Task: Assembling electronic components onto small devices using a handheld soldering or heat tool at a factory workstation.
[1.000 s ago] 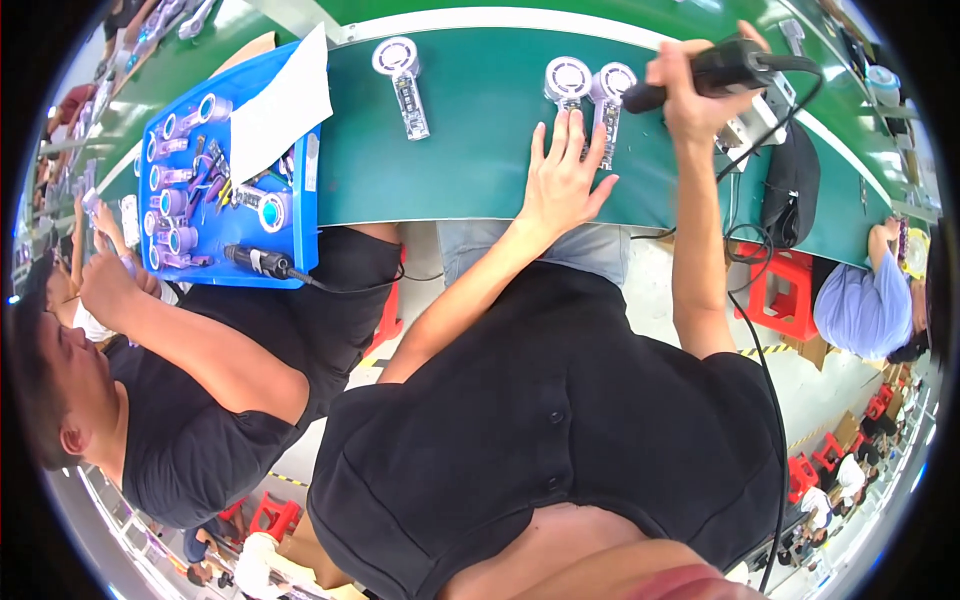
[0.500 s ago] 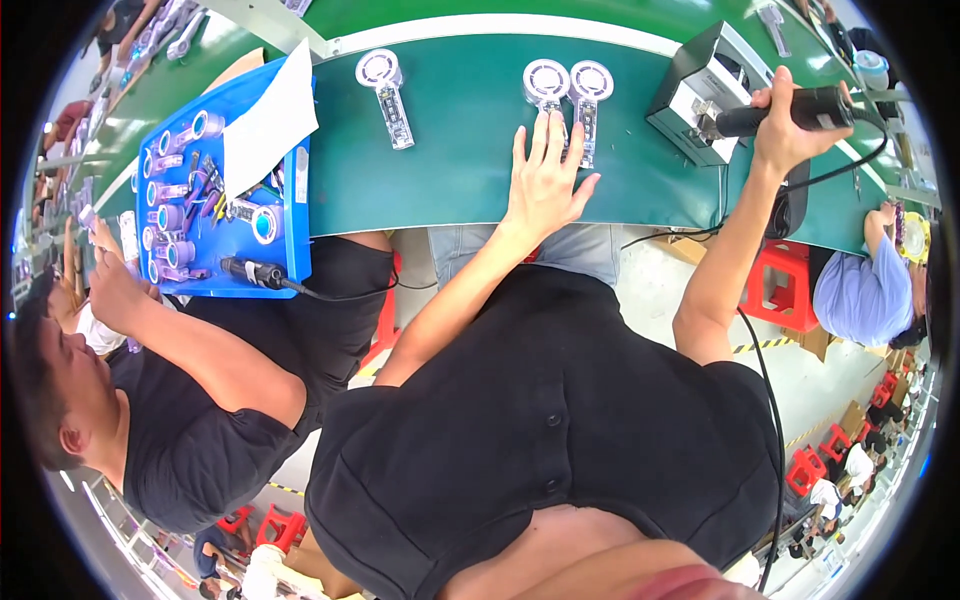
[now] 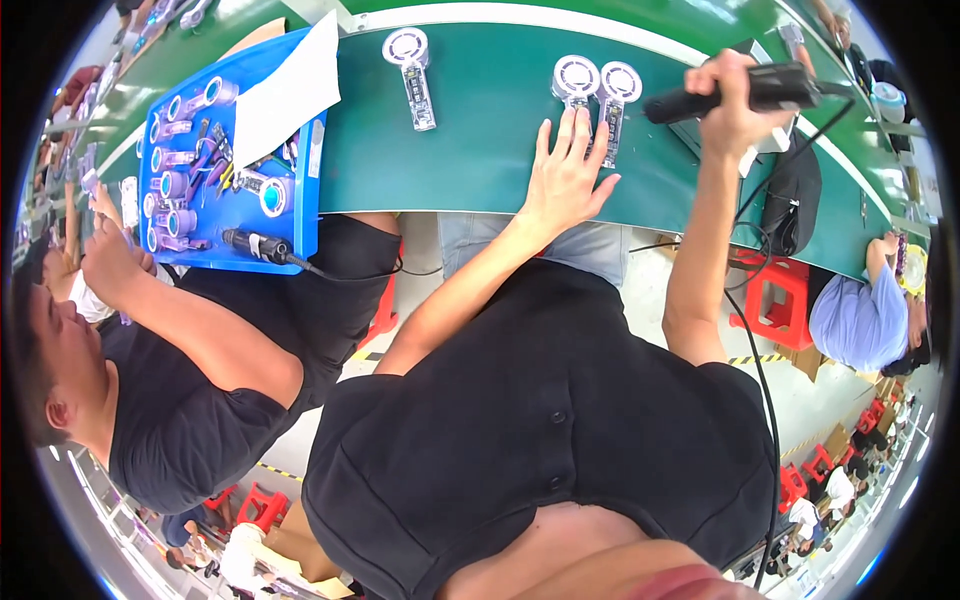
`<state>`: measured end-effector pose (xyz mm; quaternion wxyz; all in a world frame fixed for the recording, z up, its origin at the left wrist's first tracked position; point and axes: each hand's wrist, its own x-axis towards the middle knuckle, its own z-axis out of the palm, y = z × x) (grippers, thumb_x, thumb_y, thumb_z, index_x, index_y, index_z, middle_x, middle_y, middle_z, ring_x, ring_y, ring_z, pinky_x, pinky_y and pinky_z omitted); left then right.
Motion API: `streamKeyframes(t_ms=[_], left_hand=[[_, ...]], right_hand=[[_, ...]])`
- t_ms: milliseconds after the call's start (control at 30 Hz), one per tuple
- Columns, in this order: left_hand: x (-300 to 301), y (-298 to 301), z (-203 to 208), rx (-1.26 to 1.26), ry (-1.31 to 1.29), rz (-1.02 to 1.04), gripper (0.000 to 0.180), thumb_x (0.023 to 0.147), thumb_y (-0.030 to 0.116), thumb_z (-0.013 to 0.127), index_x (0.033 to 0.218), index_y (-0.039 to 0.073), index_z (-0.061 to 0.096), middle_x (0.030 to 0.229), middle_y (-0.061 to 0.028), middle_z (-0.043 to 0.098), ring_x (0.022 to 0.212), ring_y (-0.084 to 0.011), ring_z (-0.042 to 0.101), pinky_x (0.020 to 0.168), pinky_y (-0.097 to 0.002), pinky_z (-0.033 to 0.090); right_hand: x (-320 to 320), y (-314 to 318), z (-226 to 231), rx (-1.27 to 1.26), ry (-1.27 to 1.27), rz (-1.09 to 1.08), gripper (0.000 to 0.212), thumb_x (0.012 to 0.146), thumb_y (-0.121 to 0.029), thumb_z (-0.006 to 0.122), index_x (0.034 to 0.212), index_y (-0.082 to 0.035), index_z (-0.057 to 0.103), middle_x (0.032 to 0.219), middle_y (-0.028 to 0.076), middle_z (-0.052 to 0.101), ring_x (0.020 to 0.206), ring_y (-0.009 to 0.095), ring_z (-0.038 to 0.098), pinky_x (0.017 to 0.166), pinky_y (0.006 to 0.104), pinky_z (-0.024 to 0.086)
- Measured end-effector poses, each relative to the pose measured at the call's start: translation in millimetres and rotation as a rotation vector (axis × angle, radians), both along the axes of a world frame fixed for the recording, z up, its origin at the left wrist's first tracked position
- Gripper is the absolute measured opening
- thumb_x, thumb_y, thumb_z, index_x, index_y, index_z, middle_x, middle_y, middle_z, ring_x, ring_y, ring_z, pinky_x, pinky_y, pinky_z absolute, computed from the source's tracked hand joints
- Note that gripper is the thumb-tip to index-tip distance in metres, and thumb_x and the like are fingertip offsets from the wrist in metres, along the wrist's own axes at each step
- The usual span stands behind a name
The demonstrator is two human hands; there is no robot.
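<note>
- right hand (image 3: 735, 112), wrapped around a black corded tool (image 3: 785, 88), has swung from the box (image 3: 693, 135) toward the paired fans, bringing the tool near them.
- left hand (image 3: 567, 185) stays flattened over the left fan (image 3: 576, 76); the hands are apart.
- right fan (image 3: 620, 82) lies alongside on the table (image 3: 480, 120).

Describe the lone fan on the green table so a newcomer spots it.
On the green table, look just right of the blue bin. A round-headed fan lies there, handle toward the near edge. It lies alone, unlike the pair of fans at the wearer's left hand.
</note>
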<state>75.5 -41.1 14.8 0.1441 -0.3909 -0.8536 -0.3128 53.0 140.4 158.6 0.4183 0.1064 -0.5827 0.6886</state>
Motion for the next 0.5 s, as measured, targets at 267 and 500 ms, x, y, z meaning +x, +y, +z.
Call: streamKeyframes(t_ms=[267, 500], left_hand=[[-1, -4, -2, 0.002, 0.007, 0.009, 0.071, 0.083, 0.038, 0.072, 0.140, 0.001, 0.048, 0.143, -0.0298, 0.042, 0.135, -0.0447, 0.039, 0.106, -0.0625, 0.033], [-2, -4, -1, 0.008, -0.007, 0.005, 0.071, 0.083, 0.038, 0.072, 0.140, 0.001, 0.049, 0.143, -0.0302, 0.042, 0.136, -0.0447, 0.039, 0.107, -0.0621, 0.033]], right_hand=[[-46, -41, -24, 0.156, -0.016, 0.018, 0.073, 0.085, 0.007, 0.069, 0.136, -0.011, 0.019, 0.071, 0.012, 0.063, 0.053, 0.018, 0.060, 0.053, 0.0355, 0.054], [-51, -44, -30, 0.200, -0.066, 0.004, 0.067, 0.086, 0.007, 0.069, 0.131, -0.009, 0.022, 0.072, 0.011, 0.063, 0.053, 0.017, 0.060, 0.053, 0.0334, 0.053]])
